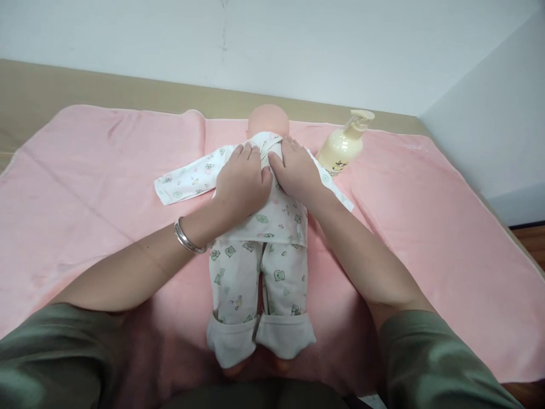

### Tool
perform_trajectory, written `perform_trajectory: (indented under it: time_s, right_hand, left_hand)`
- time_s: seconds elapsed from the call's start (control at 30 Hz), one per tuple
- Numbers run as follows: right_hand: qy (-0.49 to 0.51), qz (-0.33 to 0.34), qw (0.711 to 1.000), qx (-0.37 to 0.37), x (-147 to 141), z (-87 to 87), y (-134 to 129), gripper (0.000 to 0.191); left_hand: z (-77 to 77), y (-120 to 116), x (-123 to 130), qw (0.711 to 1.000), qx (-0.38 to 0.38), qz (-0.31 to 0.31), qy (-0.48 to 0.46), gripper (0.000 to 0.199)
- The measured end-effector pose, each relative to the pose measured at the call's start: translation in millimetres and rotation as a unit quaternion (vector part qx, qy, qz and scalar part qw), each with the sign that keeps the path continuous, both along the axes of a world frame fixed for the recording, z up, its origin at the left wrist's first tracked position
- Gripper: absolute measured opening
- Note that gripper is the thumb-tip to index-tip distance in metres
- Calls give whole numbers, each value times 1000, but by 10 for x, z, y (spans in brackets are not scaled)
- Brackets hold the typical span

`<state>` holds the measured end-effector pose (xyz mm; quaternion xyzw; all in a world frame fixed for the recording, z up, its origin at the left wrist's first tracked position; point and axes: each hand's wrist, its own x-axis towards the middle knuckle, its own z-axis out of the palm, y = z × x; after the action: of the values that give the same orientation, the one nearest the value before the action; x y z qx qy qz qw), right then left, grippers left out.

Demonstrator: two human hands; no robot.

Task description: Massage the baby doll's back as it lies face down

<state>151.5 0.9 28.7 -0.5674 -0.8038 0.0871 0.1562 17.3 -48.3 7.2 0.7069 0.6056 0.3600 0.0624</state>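
Observation:
A baby doll (268,118) lies stretched out with its head at the far side, dressed in a white printed top (276,218) and matching trousers (238,278) with the cuffs folded up. My left hand (243,184) rests flat on the left of the doll's upper body, fingers extended. On the upper right of the body lies my right hand (297,170), also flat, its thumb pointing toward the left one. Both sleeves of the top spread out sideways. The doll's face is not visible, and its feet barely show under the cuffs.
A pink blanket (430,244) lies under the doll, over a tan surface (128,85). To the right of the doll's head, a cream pump bottle (342,149) leans at a tilt. A white wall (298,51) rises behind.

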Motion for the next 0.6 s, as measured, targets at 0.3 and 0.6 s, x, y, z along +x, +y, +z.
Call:
perform_trajectory:
  time_s: [0.3,0.6]
  right_hand:
    - [-93,-2,990,105,-198,28,-595,54]
    - [30,-4,999,-17,-12,-74,6,68]
  left_hand:
    - [-60,422,-283,991,-39,10,-125,25]
    - [-37,358,-244,994,-70,32,-82,25]
